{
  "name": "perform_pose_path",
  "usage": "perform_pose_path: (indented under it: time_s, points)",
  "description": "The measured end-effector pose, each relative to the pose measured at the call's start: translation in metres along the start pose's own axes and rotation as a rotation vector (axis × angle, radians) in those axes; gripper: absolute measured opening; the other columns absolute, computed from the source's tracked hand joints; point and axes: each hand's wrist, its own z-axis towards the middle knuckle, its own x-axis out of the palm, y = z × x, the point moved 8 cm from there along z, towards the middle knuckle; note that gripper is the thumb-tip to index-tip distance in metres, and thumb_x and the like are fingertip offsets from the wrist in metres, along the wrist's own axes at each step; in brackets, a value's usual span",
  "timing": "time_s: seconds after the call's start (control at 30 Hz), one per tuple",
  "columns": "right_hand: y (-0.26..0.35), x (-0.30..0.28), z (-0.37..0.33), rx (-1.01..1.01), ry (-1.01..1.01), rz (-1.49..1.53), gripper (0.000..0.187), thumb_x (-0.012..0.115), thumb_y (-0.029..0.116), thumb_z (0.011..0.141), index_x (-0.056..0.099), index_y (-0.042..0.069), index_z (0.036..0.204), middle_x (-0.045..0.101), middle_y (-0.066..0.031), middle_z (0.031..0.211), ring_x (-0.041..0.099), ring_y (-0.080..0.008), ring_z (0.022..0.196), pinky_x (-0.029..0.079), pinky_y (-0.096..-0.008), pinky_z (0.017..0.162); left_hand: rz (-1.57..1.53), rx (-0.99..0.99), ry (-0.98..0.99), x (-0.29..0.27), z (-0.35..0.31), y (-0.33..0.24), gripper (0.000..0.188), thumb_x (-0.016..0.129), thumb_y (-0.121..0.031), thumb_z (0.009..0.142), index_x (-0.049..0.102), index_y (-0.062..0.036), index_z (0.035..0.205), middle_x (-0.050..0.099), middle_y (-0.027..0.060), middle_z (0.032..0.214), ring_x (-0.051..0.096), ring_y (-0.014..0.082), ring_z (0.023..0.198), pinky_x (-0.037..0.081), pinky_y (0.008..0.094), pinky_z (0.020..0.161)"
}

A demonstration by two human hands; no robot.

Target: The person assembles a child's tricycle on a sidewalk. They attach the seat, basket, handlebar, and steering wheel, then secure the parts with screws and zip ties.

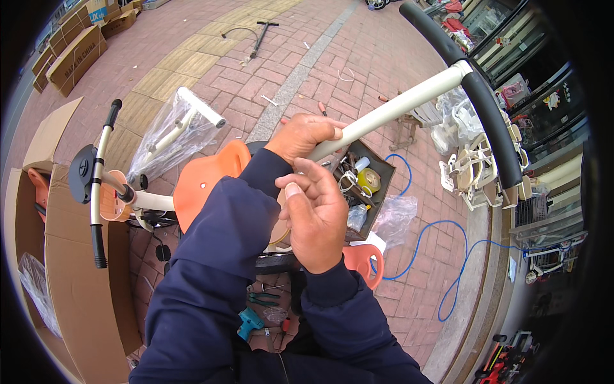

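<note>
My left hand [303, 136] is closed around the lower end of a cream push handle [409, 102], its thumb pressed on the tube. The handle slants up to the right and ends in a crossbar with black foam grips [489, 121]. Just below, my right hand [313, 217] is turned palm up with curled fingers and the thumb against them; whatever it may hold is too small to make out. Left of my hands stands a child's tricycle with an orange seat [208, 182], a cream handlebar [97, 182] and an orange basket [115, 200]. My sleeves hide part of it.
An open toolbox [390, 185] lies beyond my right hand. Pliers [263, 299] and a teal power drill [248, 322] are near my feet. A cardboard box [80, 256] is at left, a plastic-wrapped frame [173, 137] behind the tricycle, a blue hose [419, 246] at right, a pump [259, 40] farther off.
</note>
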Motion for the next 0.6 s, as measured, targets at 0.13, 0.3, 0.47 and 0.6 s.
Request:
perform_pose_path:
  time_s: [0.13, 0.3, 0.47, 0.6]
  points:
    - [0.0001, 0.0005, -0.0004, 0.001, 0.005, 0.013, 0.035, 0.056, 0.002, 0.096, 0.051, -0.005, 0.131, 0.067, -0.0082, 0.101, 0.054, -0.0042, 0.071, 0.047, -0.0199, 0.062, 0.007, -0.007, -0.021, 0.0003, -0.0003, 0.0014, 0.04, 0.066, -0.024, 0.085, 0.07, 0.0058, 0.112, 0.07, 0.0092, 0.094, 0.063, 0.0138, 0.083, 0.049, 0.0258, 0.079]
    - [-0.0001, -0.0005, 0.0001, 0.005, -0.001, -0.009, 0.037, 0.055, 0.002, 0.095, 0.049, -0.006, 0.131, 0.068, -0.0126, 0.103, 0.055, -0.0063, 0.069, 0.049, -0.0213, 0.063, -0.006, 0.011, 0.011, 0.0015, -0.0012, -0.0016, 0.039, 0.066, -0.026, 0.086, 0.071, 0.0048, 0.109, 0.07, 0.0083, 0.093, 0.063, 0.013, 0.084, 0.049, 0.0252, 0.08]
    - [0.0002, 0.0007, -0.0005, -0.018, 0.012, 0.007, 0.036, 0.056, 0.002, 0.097, 0.05, -0.006, 0.131, 0.067, -0.0071, 0.1, 0.055, -0.0037, 0.072, 0.046, -0.0194, 0.062, 0.025, -0.012, -0.021, 0.0004, -0.0009, 0.0017, 0.039, 0.065, -0.025, 0.086, 0.072, 0.0032, 0.112, 0.07, 0.0071, 0.093, 0.058, 0.0112, 0.084, 0.045, 0.0243, 0.075]
    - [-0.0007, 0.0001, 0.0006, -0.015, 0.011, 0.006, 0.036, 0.056, 0.002, 0.097, 0.05, -0.006, 0.132, 0.067, -0.0075, 0.1, 0.055, -0.004, 0.072, 0.046, -0.0197, 0.062, 0.058, -0.004, -0.035, -0.001, 0.0, 0.0021, 0.038, 0.066, -0.028, 0.087, 0.073, 0.0025, 0.109, 0.069, 0.006, 0.091, 0.058, 0.0109, 0.081, 0.044, 0.0246, 0.074]
